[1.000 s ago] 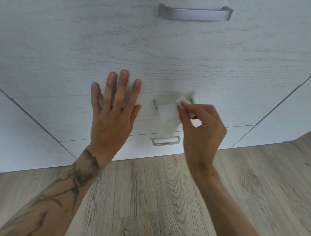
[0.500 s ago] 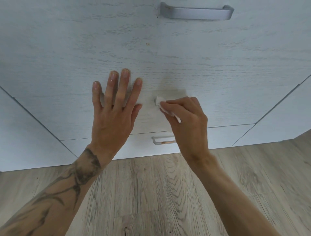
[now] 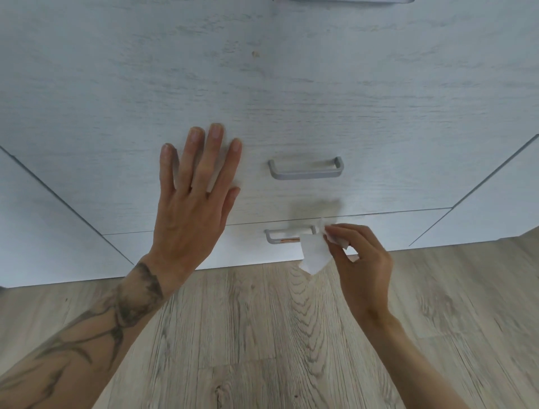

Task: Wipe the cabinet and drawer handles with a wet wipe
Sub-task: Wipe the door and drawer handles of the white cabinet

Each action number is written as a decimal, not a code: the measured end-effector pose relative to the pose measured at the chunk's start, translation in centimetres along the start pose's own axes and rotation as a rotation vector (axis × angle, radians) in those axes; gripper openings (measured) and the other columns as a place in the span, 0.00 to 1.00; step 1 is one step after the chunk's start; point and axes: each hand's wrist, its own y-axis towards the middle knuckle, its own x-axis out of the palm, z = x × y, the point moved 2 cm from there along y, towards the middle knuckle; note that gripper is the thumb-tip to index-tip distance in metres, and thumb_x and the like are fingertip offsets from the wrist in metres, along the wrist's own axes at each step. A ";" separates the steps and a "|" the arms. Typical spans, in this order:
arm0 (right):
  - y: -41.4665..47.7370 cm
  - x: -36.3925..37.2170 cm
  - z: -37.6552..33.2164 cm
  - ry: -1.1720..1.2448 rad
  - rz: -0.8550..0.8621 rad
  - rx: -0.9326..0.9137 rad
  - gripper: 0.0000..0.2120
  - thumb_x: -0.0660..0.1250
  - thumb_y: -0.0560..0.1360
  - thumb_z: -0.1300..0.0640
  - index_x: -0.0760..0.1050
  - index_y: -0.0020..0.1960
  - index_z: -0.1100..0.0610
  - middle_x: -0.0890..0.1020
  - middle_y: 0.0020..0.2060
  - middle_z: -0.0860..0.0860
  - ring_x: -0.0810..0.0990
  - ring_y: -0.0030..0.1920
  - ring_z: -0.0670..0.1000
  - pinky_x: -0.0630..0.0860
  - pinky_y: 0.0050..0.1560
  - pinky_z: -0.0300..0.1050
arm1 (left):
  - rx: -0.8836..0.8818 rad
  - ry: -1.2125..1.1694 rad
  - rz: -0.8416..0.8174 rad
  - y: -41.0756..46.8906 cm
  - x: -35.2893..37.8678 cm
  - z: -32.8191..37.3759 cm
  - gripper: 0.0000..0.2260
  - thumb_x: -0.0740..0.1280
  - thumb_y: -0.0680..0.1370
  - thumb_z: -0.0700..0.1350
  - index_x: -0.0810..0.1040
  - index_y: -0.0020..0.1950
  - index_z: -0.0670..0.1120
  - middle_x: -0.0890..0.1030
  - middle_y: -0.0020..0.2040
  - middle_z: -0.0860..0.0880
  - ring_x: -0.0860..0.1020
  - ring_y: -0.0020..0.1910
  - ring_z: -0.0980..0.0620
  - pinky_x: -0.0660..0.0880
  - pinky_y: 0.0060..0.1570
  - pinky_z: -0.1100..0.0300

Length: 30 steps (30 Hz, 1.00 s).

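Right hand (image 3: 361,262) had dropped from the middle handle (image 3: 305,168) to the bottom handle (image 3: 284,236) within the last second, taking the wet wipe (image 3: 315,254) along. Middle handle now stood bare, fully in view, nothing touching it. Wipe was pinched between the thumb and curled fingertips of the right hand. Its upper edge was bunched against the right end of the bottom handle, and a loose flap hung below, seen against the wood floor (image 3: 262,335). Left part of that handle was uncovered, with a copper-coloured streak along its lower edge. Left hand (image 3: 195,204) stayed flat on the large drawer front (image 3: 116,131), fingers straight and spread, holding nothing, just left of the middle handle. Top handle (image 3: 344,1) barely showed at the upper frame edge, well apart from both hands.

Read: middle handle probably finished, bottom one only just started at its right end. Next would likely be a sweep leftward along the bar. Whether the top handle had been wiped could not be told. Risk: the dangling flap might brush the floor, and so light a pinch might slip off the bar.
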 end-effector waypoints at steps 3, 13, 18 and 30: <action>-0.4 1.5 1.4 0.008 -0.078 0.009 0.12 0.76 0.75 0.68 0.86 0.56 0.57 0.85 0.51 0.47 0.84 0.51 0.43 0.77 0.53 0.29 | 0.012 0.010 -0.044 -1.6 0.5 -0.4 0.31 0.61 0.90 0.51 0.51 0.88 0.44 0.48 0.87 0.40 0.47 0.87 0.38 0.47 0.84 0.34; -1.5 4.8 3.4 -0.052 -0.165 -0.015 0.15 0.76 0.75 0.68 0.86 0.60 0.56 0.82 0.55 0.47 0.82 0.55 0.49 0.80 0.54 0.39 | 0.013 0.071 0.005 -1.7 2.0 -0.1 0.35 0.62 0.90 0.55 0.47 0.89 0.45 0.46 0.86 0.41 0.38 0.87 0.42 0.45 0.83 0.33; -0.6 5.0 4.2 -0.148 -0.124 -0.158 0.12 0.77 0.74 0.68 0.87 0.54 0.57 0.86 0.49 0.47 0.78 0.51 0.52 0.73 0.53 0.32 | 0.010 0.081 0.023 -1.7 2.2 -0.1 0.35 0.62 0.90 0.55 0.47 0.89 0.44 0.46 0.86 0.41 0.37 0.86 0.42 0.43 0.83 0.33; 0.9 5.1 4.3 -0.194 -0.231 -0.235 0.12 0.80 0.71 0.66 0.88 0.53 0.56 0.85 0.44 0.47 0.76 0.49 0.51 0.69 0.52 0.30 | 0.014 0.094 0.012 -1.7 2.1 0.0 0.35 0.61 0.90 0.56 0.46 0.89 0.45 0.46 0.86 0.41 0.44 0.86 0.40 0.45 0.83 0.33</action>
